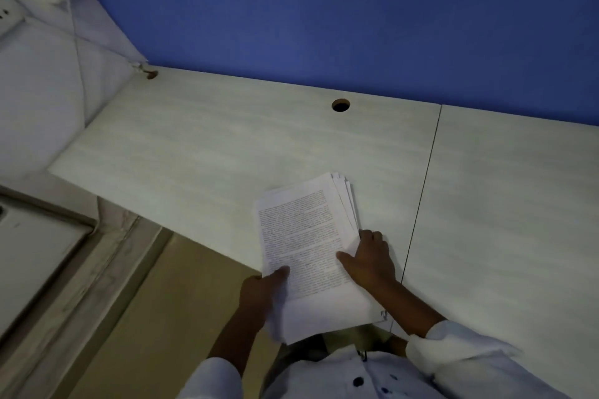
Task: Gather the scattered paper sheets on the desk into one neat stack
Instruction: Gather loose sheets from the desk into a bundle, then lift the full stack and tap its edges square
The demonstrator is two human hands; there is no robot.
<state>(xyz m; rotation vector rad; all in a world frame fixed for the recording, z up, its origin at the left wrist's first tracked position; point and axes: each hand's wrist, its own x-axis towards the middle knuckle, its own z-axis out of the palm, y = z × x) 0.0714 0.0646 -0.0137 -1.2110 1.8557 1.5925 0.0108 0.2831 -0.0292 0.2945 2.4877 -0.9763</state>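
Straight ahead, between the two hands: stack of white printed paper sheets [304,236], lying on the pale wood-grain laminate desk [194,139], with the near end jutting past the desk's front edge toward the body. Long axis near-to-far, with the far end leaning a little to the left.

Left hand [262,295] clamped on the near left edge, thumb on the top sheet, fingers hidden beneath. Right hand [372,259] closed on the right long edge, thumb laid across the page, fingers curled against the side. One hand per long edge, about equally near, well placed for pressing inward from both sides.

Far right corner fanned, several sheet edges stepped one behind another — gathered, by the look of it, but not yet squared. Probably next: a push along the long axis to bring those far ends flush, then sliding the whole stack fully onto the desk.

Writing: dense black print in paragraphs on the top sheet, bottom margin blank — too blurred to read. No brand or label visible. Small metallic glint by the near right corner; cannot tell what.

Beyond: round cable hole [340,105] and blue partition wall [324,10].
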